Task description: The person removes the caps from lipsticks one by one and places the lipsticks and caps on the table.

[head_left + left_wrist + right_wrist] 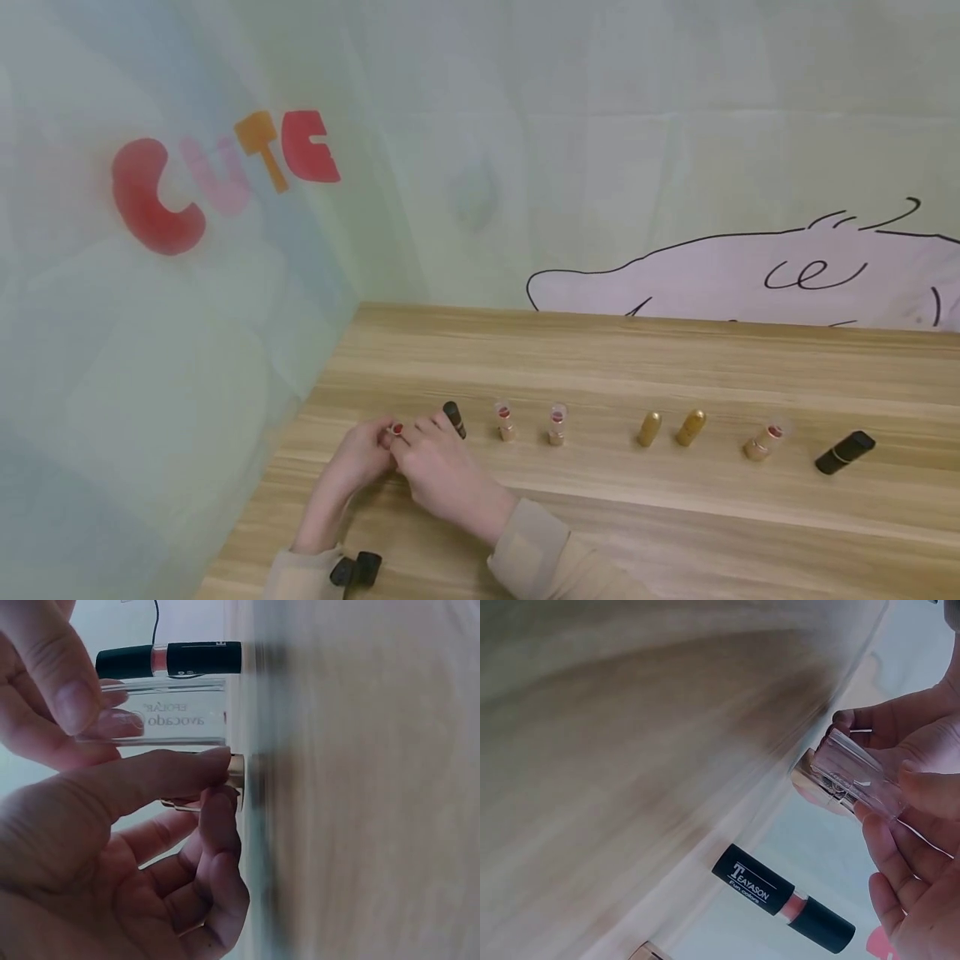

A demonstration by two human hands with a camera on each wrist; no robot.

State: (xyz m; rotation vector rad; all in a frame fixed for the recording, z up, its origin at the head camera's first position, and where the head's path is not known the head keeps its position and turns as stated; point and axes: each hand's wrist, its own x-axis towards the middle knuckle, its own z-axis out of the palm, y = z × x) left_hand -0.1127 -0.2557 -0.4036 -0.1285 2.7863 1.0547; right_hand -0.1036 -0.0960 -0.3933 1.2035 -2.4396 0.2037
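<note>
Both hands meet over the left part of the table. My left hand (363, 457) pinches the gold base of a lipstick (236, 771) between thumb and fingers, low by the tabletop. My right hand (450, 475) grips a clear cap (176, 712) with "avocado" printed on it. In the right wrist view the cap (859, 772) is right beside the gold base (808, 778), overlapping it. From above, a red tip (397, 429) shows between the hands. Just right of them, a black lipstick (453, 419) with a pinkish band stands upright.
Two gold lipsticks with clear caps (506, 422) (557, 425) stand right of the hands. Further along are two gold bullet-shaped tubes (650, 429) (691, 427), another clear-capped gold lipstick (763, 442) and a black one (845, 452). A wall (450, 208) borders the wooden table (675, 533).
</note>
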